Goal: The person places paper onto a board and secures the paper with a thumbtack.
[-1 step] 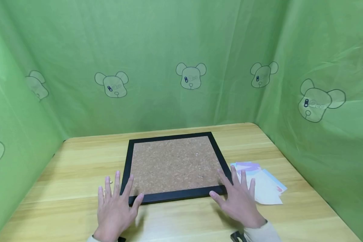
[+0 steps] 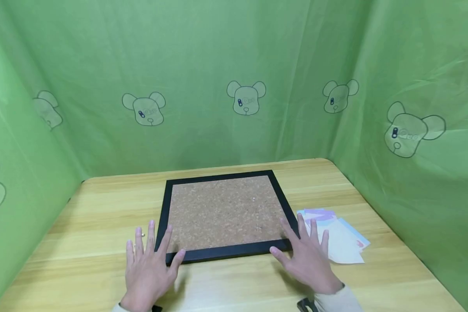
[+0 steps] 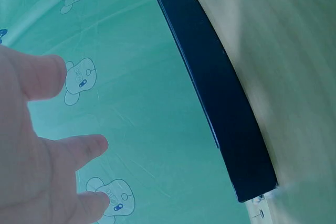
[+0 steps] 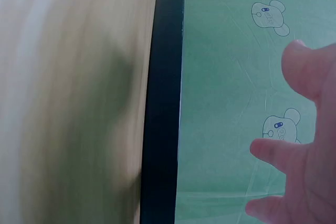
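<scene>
A cork board [image 2: 226, 212] with a black frame lies flat on the wooden table. My left hand [image 2: 148, 271] is at its near left corner, fingers spread and straight, palm facing down. At the near right corner my right hand [image 2: 306, 262] is spread the same way, its fingers overlapping the frame and the papers from this view. Neither hand holds anything; shadows fall on the table beneath both. In the left wrist view the black frame [image 3: 226, 98] is apart from the thumb. The right wrist view shows the frame's near edge [image 4: 164, 98] beside the hand.
Several loose sheets of paper [image 2: 341, 242], white, blue and purple, overlap right of the board. A tiny pale object [image 2: 143, 235] lies behind the left fingers, too small to identify. Green curtains [image 2: 203, 138] with bear-head prints enclose the table [image 2: 101, 208] at the back and sides.
</scene>
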`<action>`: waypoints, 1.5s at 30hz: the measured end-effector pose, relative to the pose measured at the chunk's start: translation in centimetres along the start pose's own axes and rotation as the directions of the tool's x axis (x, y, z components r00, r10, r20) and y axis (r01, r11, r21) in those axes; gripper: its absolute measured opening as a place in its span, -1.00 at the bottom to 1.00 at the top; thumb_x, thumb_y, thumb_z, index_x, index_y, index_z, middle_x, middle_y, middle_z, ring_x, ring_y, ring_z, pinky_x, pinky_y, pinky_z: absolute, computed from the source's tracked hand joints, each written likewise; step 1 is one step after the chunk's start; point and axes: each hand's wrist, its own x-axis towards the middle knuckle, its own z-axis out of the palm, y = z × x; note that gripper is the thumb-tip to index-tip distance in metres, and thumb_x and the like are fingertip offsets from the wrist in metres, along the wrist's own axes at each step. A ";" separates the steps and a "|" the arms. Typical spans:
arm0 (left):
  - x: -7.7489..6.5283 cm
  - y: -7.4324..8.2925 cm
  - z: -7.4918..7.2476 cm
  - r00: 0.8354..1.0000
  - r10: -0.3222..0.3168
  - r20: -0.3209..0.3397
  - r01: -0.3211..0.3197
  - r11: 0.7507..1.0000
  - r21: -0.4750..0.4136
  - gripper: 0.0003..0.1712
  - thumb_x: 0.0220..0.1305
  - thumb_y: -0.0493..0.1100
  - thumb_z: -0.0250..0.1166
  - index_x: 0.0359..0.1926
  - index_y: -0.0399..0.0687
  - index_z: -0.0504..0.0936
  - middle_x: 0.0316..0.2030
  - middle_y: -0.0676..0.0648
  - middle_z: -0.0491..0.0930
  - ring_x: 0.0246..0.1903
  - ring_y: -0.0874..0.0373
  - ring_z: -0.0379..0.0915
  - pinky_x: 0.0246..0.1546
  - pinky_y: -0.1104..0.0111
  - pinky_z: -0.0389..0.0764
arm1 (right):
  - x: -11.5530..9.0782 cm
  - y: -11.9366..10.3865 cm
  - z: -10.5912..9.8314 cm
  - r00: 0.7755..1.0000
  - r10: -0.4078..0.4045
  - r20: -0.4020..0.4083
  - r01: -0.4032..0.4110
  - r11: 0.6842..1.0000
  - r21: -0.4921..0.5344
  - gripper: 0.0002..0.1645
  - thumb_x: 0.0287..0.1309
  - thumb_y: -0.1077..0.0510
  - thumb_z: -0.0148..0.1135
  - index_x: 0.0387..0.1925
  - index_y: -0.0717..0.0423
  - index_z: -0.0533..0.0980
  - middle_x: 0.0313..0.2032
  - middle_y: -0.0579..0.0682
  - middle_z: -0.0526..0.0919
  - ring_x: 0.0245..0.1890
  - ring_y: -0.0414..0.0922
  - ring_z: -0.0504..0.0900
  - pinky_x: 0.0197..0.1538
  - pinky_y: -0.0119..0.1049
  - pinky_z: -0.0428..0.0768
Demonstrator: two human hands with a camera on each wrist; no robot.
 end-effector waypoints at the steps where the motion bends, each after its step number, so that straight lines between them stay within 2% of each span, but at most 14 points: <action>1: 0.0 0.0 0.0 1.000 -0.001 0.002 0.001 1.000 0.000 -0.22 0.39 0.33 -0.05 0.49 0.12 0.13 0.50 -0.28 -0.26 0.42 -0.37 -0.48 0.33 -0.22 -0.46 | 0.0 0.0 0.0 1.000 -0.003 0.000 0.003 1.000 0.000 -0.06 0.20 -0.40 0.08 0.46 -0.04 0.17 0.44 0.40 -0.06 0.35 0.53 -0.15 0.24 0.51 -0.32; 7: 0.0 0.1 -0.3 1.000 -0.005 0.024 0.005 1.000 -0.007 -0.22 0.41 0.34 -0.10 0.50 0.11 0.10 0.49 -0.31 -0.29 0.41 -0.39 -0.53 0.31 -0.20 -0.58 | 0.1 0.1 0.0 1.000 -0.012 -0.004 0.012 1.000 0.011 -0.07 0.22 -0.38 0.08 0.48 -0.06 0.13 0.44 0.40 -0.07 0.36 0.52 -0.15 0.24 0.51 -0.34; 13: 0.0 0.1 -0.8 1.000 -0.016 -0.003 0.016 0.999 -0.046 -0.22 0.43 0.32 -0.14 0.51 0.08 0.06 0.49 -0.31 -0.30 0.41 -0.40 -0.52 0.31 -0.19 -0.58 | 0.1 0.0 -0.2 1.000 -0.005 -0.003 0.005 0.996 0.086 -0.09 0.25 -0.33 0.09 0.49 -0.06 0.10 0.45 0.40 -0.13 0.37 0.51 -0.21 0.27 0.47 -0.34; 16: -0.1 0.1 -1.0 1.000 -0.018 -0.015 0.017 0.998 -0.060 -0.22 0.43 0.32 -0.15 0.51 0.05 0.06 0.49 -0.32 -0.29 0.40 -0.41 -0.51 0.31 -0.21 -0.54 | -0.1 0.0 -0.3 1.000 -0.005 -0.009 0.006 0.987 0.158 -0.11 0.27 -0.27 0.10 0.48 -0.02 0.10 0.44 0.42 -0.15 0.36 0.52 -0.20 0.29 0.45 -0.27; 19: -0.1 0.1 -1.2 1.000 -0.009 -0.010 0.008 0.995 -0.095 -0.22 0.43 0.29 -0.09 0.49 -0.02 0.11 0.48 -0.34 -0.26 0.40 -0.42 -0.42 0.33 -0.26 -0.38 | 0.1 0.1 -0.4 1.000 -0.003 -0.023 0.008 0.968 0.251 -0.13 0.30 -0.21 0.11 0.48 0.05 0.08 0.43 0.43 -0.11 0.35 0.50 -0.09 0.28 0.45 -0.08; 22: -0.1 0.1 -1.4 1.000 0.007 0.012 -0.005 0.985 -0.175 -0.21 0.40 0.22 0.06 0.46 -0.11 0.16 0.46 -0.39 -0.15 0.39 -0.43 -0.21 0.30 -0.30 -0.09 | 0.3 0.2 -0.7 0.998 0.019 -0.060 0.004 0.928 0.372 -0.17 0.30 -0.13 0.17 0.44 0.13 0.13 0.38 0.41 0.10 0.28 0.42 0.23 0.21 0.41 0.20; 25: -0.2 0.1 -1.6 0.999 0.011 0.045 0.002 0.963 -0.270 -0.23 0.33 0.13 0.22 0.41 -0.15 0.25 0.42 -0.42 0.01 0.32 -0.44 0.03 0.20 -0.32 0.16 | 0.6 0.4 -1.3 0.995 0.067 -0.073 -0.019 0.856 0.517 -0.27 0.30 -0.01 0.22 0.36 0.19 0.22 0.25 0.37 0.36 0.10 0.30 0.50 0.12 0.24 0.45; 27: -0.3 0.1 -1.7 0.996 0.014 0.087 0.013 0.950 -0.312 -0.28 0.29 0.09 0.28 0.35 -0.14 0.35 0.40 -0.40 0.07 0.30 -0.43 0.09 0.17 -0.31 0.22 | 0.6 0.7 -1.7 0.992 0.108 -0.060 -0.051 0.804 0.592 -0.35 0.30 0.05 0.22 0.31 0.22 0.27 0.17 0.35 0.46 0.01 0.25 0.59 0.07 0.12 0.55; 29: -0.5 0.2 -1.7 0.990 0.035 0.136 0.013 0.942 -0.335 -0.41 0.26 0.09 0.31 0.22 -0.10 0.51 0.40 -0.36 0.12 0.31 -0.41 0.08 0.19 -0.31 0.19 | 0.8 1.1 -2.3 0.987 0.155 -0.033 -0.098 0.758 0.645 -0.43 0.32 0.10 0.20 0.26 0.23 0.30 0.11 0.33 0.52 -0.01 0.24 0.60 0.04 0.05 0.58; 31: -0.7 0.2 -1.7 0.980 0.078 0.183 -0.011 0.940 -0.340 -0.51 0.24 0.11 0.31 0.07 -0.08 0.62 0.39 -0.34 0.15 0.33 -0.41 0.02 0.22 -0.30 0.14 | 0.9 1.7 -2.7 0.980 0.200 -0.017 -0.139 0.739 0.659 -0.49 0.33 0.15 0.18 0.23 0.24 0.32 0.08 0.32 0.54 -0.01 0.24 0.59 0.05 0.01 0.58; 34: -1.0 0.2 -1.6 0.963 0.122 0.239 -0.035 0.940 -0.339 -0.56 0.21 0.14 0.32 -0.04 -0.05 0.68 0.41 -0.29 0.14 0.37 -0.39 -0.06 0.25 -0.30 0.07 | 1.1 2.9 -3.3 0.970 0.244 -0.007 -0.184 0.751 0.634 -0.55 0.32 0.21 0.14 0.19 0.25 0.35 0.08 0.30 0.55 0.00 0.21 0.58 0.02 -0.06 0.59; 38: -1.3 0.1 -1.3 0.951 0.107 0.289 -0.010 0.947 -0.321 -0.37 0.16 0.19 0.34 0.11 -0.14 0.60 0.43 -0.28 0.08 0.37 -0.38 -0.06 0.24 -0.30 0.08 | 1.3 5.1 -3.7 0.961 0.275 -0.020 -0.221 0.812 0.540 -0.59 0.31 0.17 0.13 0.14 0.25 0.41 0.06 0.28 0.57 -0.04 0.18 0.61 -0.03 -0.13 0.55; 42: -1.2 -0.2 -0.8 0.931 0.074 0.356 0.036 0.956 -0.292 -0.15 0.13 0.28 0.33 0.26 -0.21 0.46 0.41 -0.38 0.07 0.35 -0.41 -0.05 0.20 -0.34 0.12 | 1.4 7.4 -4.1 0.958 0.287 -0.002 -0.256 0.859 0.444 -0.50 0.34 0.02 0.10 0.15 0.29 0.42 0.01 0.29 0.60 -0.05 0.22 0.60 -0.01 0.04 0.48; 45: -1.0 -0.4 -0.5 0.916 0.056 0.397 0.060 0.960 -0.273 -0.09 0.12 0.30 0.32 0.30 -0.22 0.41 0.37 -0.45 0.10 0.34 -0.45 -0.05 0.18 -0.35 0.13 | 1.6 9.1 -4.2 0.962 0.271 0.042 -0.268 0.895 0.358 -0.39 0.36 -0.06 0.06 0.18 0.37 0.38 0.02 0.35 0.57 -0.02 0.29 0.55 -0.01 0.17 0.46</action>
